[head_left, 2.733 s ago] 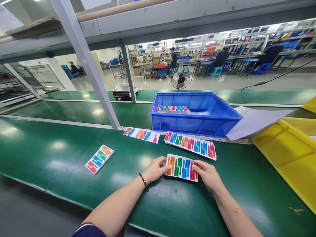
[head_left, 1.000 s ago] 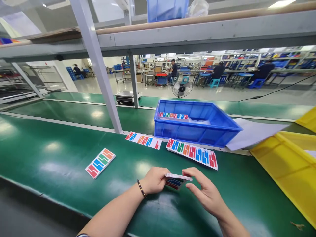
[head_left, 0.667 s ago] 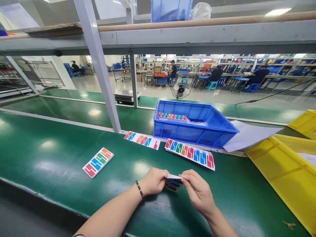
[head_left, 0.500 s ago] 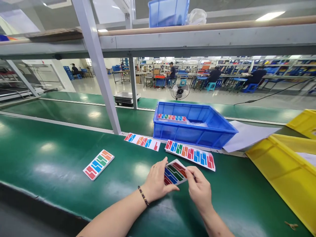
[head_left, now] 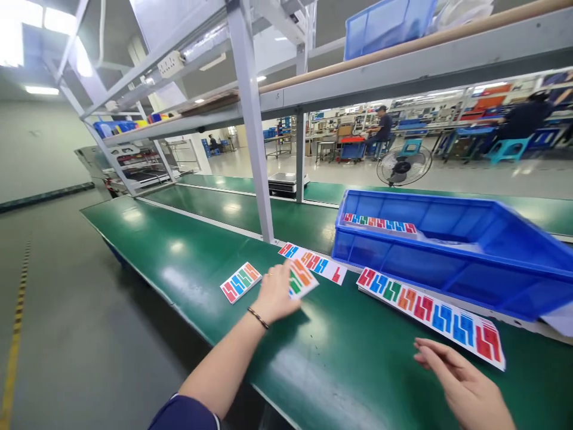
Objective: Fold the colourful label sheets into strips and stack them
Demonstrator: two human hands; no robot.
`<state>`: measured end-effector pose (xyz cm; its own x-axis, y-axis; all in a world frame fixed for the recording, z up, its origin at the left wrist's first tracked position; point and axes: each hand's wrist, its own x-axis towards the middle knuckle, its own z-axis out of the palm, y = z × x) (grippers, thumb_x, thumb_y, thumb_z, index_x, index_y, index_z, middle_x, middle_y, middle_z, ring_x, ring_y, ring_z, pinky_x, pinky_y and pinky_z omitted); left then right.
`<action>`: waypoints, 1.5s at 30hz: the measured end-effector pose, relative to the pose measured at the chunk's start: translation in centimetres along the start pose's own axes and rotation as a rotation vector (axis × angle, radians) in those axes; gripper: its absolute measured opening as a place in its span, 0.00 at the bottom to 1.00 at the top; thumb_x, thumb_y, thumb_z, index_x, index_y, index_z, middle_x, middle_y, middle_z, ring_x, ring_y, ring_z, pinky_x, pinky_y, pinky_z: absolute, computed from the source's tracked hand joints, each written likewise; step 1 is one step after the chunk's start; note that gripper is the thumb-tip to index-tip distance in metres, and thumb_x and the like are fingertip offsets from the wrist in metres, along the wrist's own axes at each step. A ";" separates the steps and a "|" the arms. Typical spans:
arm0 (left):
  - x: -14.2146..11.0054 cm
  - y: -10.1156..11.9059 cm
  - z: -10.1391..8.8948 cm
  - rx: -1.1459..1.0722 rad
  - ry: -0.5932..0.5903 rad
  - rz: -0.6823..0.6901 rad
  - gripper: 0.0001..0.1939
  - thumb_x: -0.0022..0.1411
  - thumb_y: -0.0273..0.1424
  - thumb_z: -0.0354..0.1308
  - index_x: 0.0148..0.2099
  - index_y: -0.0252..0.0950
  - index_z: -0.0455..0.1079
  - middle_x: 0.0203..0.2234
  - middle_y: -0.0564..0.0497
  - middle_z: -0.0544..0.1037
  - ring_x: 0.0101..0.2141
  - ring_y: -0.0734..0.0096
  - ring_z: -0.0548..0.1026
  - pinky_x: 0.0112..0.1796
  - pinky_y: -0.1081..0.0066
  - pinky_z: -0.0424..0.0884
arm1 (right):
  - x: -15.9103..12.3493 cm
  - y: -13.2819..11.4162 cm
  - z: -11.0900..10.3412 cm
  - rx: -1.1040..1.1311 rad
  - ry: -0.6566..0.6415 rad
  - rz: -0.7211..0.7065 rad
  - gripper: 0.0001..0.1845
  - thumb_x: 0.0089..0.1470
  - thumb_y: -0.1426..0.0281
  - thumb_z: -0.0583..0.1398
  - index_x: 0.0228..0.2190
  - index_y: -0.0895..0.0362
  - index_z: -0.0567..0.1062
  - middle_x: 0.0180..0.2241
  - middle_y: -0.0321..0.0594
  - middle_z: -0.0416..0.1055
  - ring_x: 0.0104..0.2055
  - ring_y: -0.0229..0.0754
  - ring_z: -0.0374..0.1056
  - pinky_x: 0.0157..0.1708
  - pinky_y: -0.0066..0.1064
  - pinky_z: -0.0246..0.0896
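My left hand [head_left: 275,295] is closed on a white printed card [head_left: 303,279] with green and orange angular shapes, held just above the green work surface. Part of the card is hidden behind my fingers, and I cannot tell if it is one sheet or several. Left of that hand lies a short stack of similar cards [head_left: 240,282]. Behind it is a long printed strip [head_left: 333,272] with gaps between its shapes. My right hand [head_left: 461,376] hovers at the lower right, fingertips drawn together with nothing visible in them. It is nearest to a stack of long printed strips [head_left: 423,310].
A blue bin [head_left: 403,248] holding printed strips stands behind the long stack. A grey upright post [head_left: 253,119] rises behind the cards. Farther back are a scale [head_left: 284,183], a fan [head_left: 404,165] and people at benches. The green surface [head_left: 179,257] ends along its left front edge.
My view has turned left. My right hand has let go of the card and moved away to the right. My left hand has carried the card toward the short stack.
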<state>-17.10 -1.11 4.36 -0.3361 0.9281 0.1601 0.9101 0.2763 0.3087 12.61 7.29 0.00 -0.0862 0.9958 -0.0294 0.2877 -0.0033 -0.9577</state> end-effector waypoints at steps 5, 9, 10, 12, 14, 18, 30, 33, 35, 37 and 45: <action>0.5 -8.8 -2.4 0.234 -0.061 -0.330 0.41 0.44 0.33 0.54 0.60 0.33 0.44 0.49 0.40 0.62 0.51 0.50 0.59 0.48 0.59 0.55 | 1.3 2.2 -1.2 0.050 0.155 0.084 0.17 0.31 0.55 0.61 0.22 0.55 0.75 0.23 0.42 0.76 0.25 0.48 0.72 0.23 0.33 0.69; 0.6 -11.7 -2.3 0.254 -0.128 -0.372 0.40 0.45 0.35 0.52 0.60 0.34 0.44 0.51 0.40 0.60 0.53 0.52 0.57 0.49 0.62 0.55 | 0.9 1.7 -0.8 0.028 0.016 0.062 0.15 0.30 0.57 0.61 0.20 0.55 0.77 0.24 0.43 0.77 0.25 0.50 0.73 0.19 0.31 0.67; 0.7 -12.0 -2.2 0.254 -0.146 -0.373 0.40 0.45 0.35 0.53 0.60 0.34 0.44 0.51 0.40 0.60 0.54 0.53 0.56 0.49 0.62 0.55 | 0.8 1.5 -0.7 0.023 -0.001 0.048 0.15 0.30 0.57 0.61 0.19 0.55 0.77 0.23 0.43 0.77 0.25 0.50 0.73 0.17 0.31 0.66; 1.0 -12.4 -1.8 0.257 -0.180 -0.372 0.40 0.45 0.36 0.53 0.60 0.34 0.45 0.52 0.40 0.60 0.54 0.52 0.56 0.49 0.62 0.56 | 0.8 1.3 -0.9 0.025 -0.005 0.028 0.14 0.30 0.57 0.61 0.18 0.54 0.77 0.22 0.43 0.77 0.24 0.50 0.73 0.16 0.30 0.65; 1.2 -12.6 -1.4 0.258 -0.205 -0.373 0.41 0.44 0.37 0.54 0.60 0.34 0.46 0.52 0.40 0.61 0.54 0.52 0.56 0.49 0.62 0.56 | 0.8 1.4 -1.1 0.027 0.016 0.023 0.14 0.30 0.57 0.61 0.18 0.54 0.77 0.22 0.42 0.77 0.23 0.49 0.72 0.17 0.31 0.66; 1.3 -13.3 -0.8 0.248 -0.252 -0.383 0.44 0.44 0.44 0.54 0.61 0.33 0.45 0.55 0.39 0.59 0.55 0.52 0.57 0.49 0.63 0.57 | 1.1 1.6 -1.3 0.011 0.016 0.041 0.16 0.30 0.56 0.60 0.19 0.54 0.77 0.22 0.42 0.76 0.23 0.48 0.72 0.21 0.33 0.67; 1.7 -9.3 -0.3 0.243 0.018 -0.297 0.44 0.51 0.46 0.52 0.63 0.29 0.40 0.61 0.38 0.47 0.61 0.48 0.39 0.56 0.50 0.37 | 2.1 1.7 -1.3 -0.300 0.011 -0.302 0.16 0.41 0.57 0.54 0.27 0.55 0.73 0.32 0.44 0.74 0.33 0.48 0.71 0.36 0.37 0.66; 2.2 -4.4 0.3 0.073 0.077 -0.117 0.36 0.54 0.43 0.50 0.62 0.34 0.46 0.61 0.43 0.49 0.61 0.54 0.39 0.57 0.53 0.36 | 4.4 1.6 -2.3 -0.591 0.040 -0.397 0.18 0.44 0.62 0.53 0.36 0.58 0.72 0.43 0.50 0.70 0.45 0.53 0.66 0.45 0.42 0.61; 2.1 -0.8 1.2 -0.101 0.045 0.002 0.32 0.55 0.41 0.51 0.59 0.36 0.53 0.60 0.45 0.53 0.61 0.56 0.41 0.58 0.54 0.36 | 5.8 1.3 -3.0 -0.841 0.040 -0.408 0.23 0.44 0.66 0.55 0.43 0.61 0.70 0.50 0.54 0.64 0.53 0.55 0.60 0.51 0.45 0.53; 1.7 2.7 2.4 -0.316 -0.032 0.129 0.27 0.54 0.40 0.53 0.56 0.39 0.58 0.58 0.46 0.56 0.60 0.59 0.47 0.58 0.56 0.41 | 6.9 1.1 -3.6 -1.060 -0.012 -0.375 0.28 0.43 0.68 0.56 0.48 0.62 0.66 0.55 0.56 0.59 0.57 0.56 0.53 0.55 0.47 0.45; -0.5 10.7 7.4 -0.976 -0.470 0.243 0.20 0.50 0.36 0.58 0.47 0.37 0.68 0.47 0.46 0.70 0.49 0.62 0.66 0.52 0.63 0.58 | 8.9 -0.3 -5.1 -1.231 -0.276 -0.308 0.24 0.45 0.70 0.55 0.46 0.62 0.71 0.48 0.53 0.68 0.48 0.52 0.65 0.47 0.36 0.57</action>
<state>-5.45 3.26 0.61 0.1389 0.9903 0.0087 0.2881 -0.0489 0.9564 16.66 16.63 1.49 -0.4555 0.8885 -0.0550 0.8900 0.4532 -0.0495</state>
